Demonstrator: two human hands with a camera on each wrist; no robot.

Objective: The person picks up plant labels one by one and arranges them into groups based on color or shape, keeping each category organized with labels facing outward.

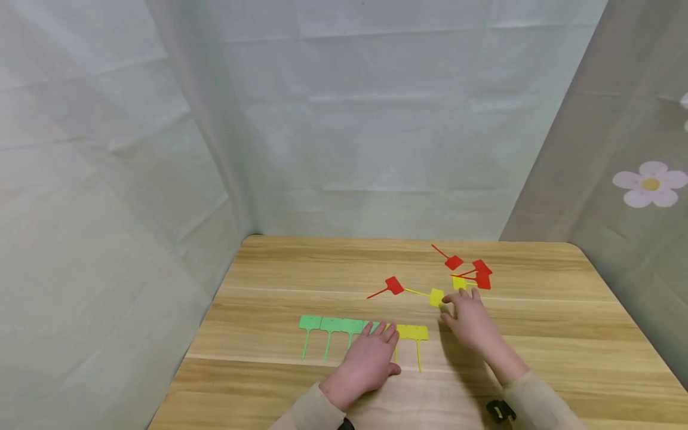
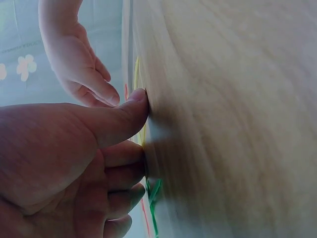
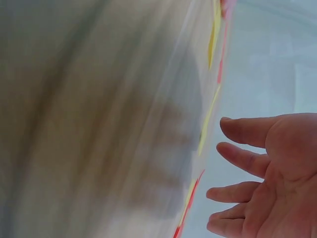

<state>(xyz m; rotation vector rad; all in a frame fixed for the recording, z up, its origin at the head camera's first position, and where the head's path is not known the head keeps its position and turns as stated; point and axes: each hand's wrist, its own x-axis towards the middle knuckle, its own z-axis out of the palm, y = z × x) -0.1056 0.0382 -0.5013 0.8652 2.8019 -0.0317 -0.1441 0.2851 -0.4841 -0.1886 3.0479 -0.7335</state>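
Flat plastic tags with thin stems lie on the table. Several green tags (image 1: 331, 324) form a row with yellow tags (image 1: 417, 332) at its right end, stems toward me. My left hand (image 1: 369, 360) rests on this row with fingers outstretched, covering part of the green and yellow tags. My right hand (image 1: 472, 319) hovers just above the table, fingers apart and slightly bent, holding nothing. Close to its fingertips lies a loose yellow tag (image 1: 436, 297), stem pointing left. Another yellow tag (image 1: 458, 282) sits behind that hand, partly under a red tag (image 1: 483, 280).
Farther back lie more red tags, one red tag (image 1: 395, 285) left of the loose yellow one and another red tag (image 1: 454, 262) near the back. Pale cloth (image 1: 376, 131) hangs behind and beside the wooden table (image 1: 258, 269). A black wrist strap (image 1: 501, 411) shows by my right sleeve.
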